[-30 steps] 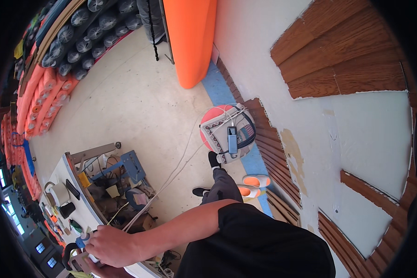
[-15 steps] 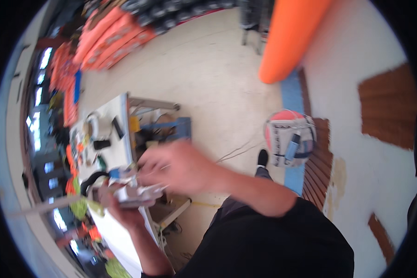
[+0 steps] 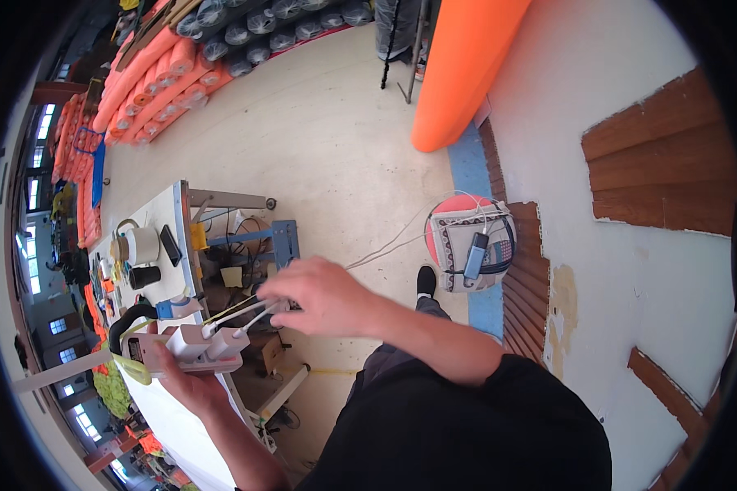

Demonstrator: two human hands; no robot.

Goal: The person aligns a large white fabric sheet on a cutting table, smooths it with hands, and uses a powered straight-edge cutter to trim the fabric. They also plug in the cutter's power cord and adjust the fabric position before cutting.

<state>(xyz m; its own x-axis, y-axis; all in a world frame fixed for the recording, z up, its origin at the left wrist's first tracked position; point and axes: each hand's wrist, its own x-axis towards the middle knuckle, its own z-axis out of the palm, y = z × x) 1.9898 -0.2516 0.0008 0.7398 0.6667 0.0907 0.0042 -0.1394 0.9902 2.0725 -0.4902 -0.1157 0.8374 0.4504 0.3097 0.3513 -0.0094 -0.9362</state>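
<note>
My left hand (image 3: 184, 380) is closed round a white power strip (image 3: 231, 364) and holds it over the table's edge. Two white charger adapters (image 3: 190, 342) are plugged into it side by side, each with a white charging cable (image 3: 239, 308) leading off. Those cables run to the bent fingers of my right hand (image 3: 323, 299), which holds them a short way from the adapters; the exact grip is partly hidden. Beside the strip are a grey-blue plug (image 3: 176, 308), a thick black cord (image 3: 129, 321) and a yellow-green loop (image 3: 131, 368).
On the white table (image 3: 168, 213) stand a roll of tape (image 3: 143, 245), a black cup (image 3: 145, 277) and a phone (image 3: 170, 245). Cables stretch to a pink stool (image 3: 458, 202), where a blue device (image 3: 476, 256) lies. An orange roll (image 3: 467, 74) leans against the wall.
The view has shifted and sharpened. My right hand stays beside the adapters, its fingers now clearer at the cables. My left hand still holds the power strip.
</note>
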